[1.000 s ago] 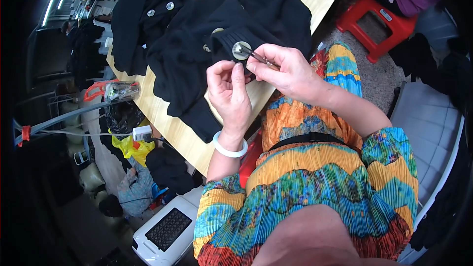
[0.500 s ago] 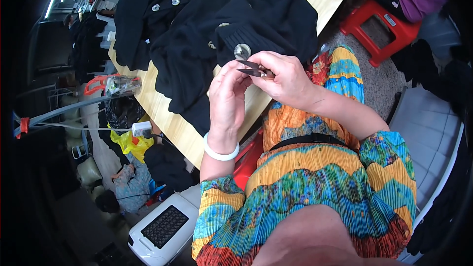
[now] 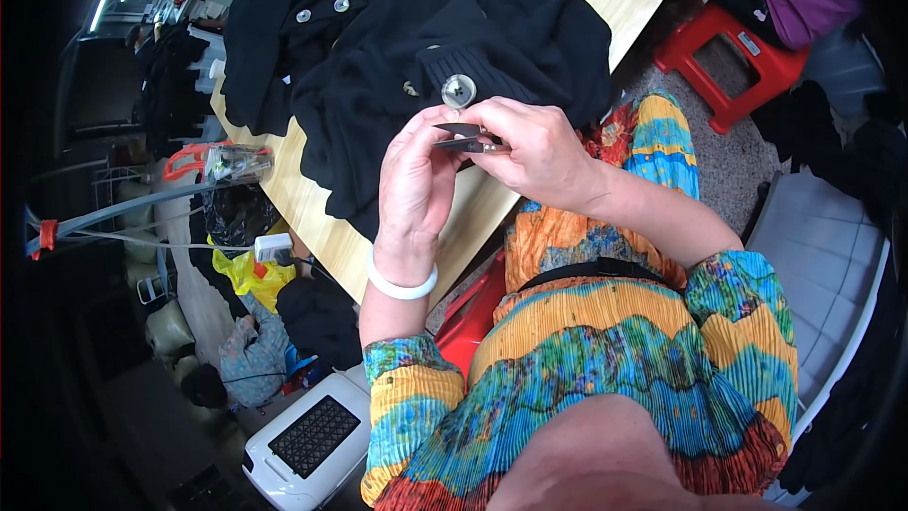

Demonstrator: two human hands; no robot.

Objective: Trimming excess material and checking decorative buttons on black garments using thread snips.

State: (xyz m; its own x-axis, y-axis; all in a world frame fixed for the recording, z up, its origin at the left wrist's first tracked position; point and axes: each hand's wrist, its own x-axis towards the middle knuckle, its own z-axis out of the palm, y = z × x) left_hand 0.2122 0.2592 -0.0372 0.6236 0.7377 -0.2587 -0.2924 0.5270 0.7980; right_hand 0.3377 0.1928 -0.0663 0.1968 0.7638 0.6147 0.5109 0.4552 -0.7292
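A black knit garment lies heaped on the table, and a large pale button on its ribbed edge faces up. Just below that button, my left hand is closed, thumb and fingertips together; what they pinch is hidden. My right hand grips a pair of dark thread snips, blades pointing left and slightly apart, in front of the left fingers. The fingertips of both hands almost meet beneath the button.
The wooden table carries another black garment with buttons. A clear container stands at its left edge. To the right is a red stool bearing dark and purple cloth. A white box-shaped thing stands lower left.
Both hands have shifted a little to the left, with the snips. The button has moved slightly left and now shows its face more fully.
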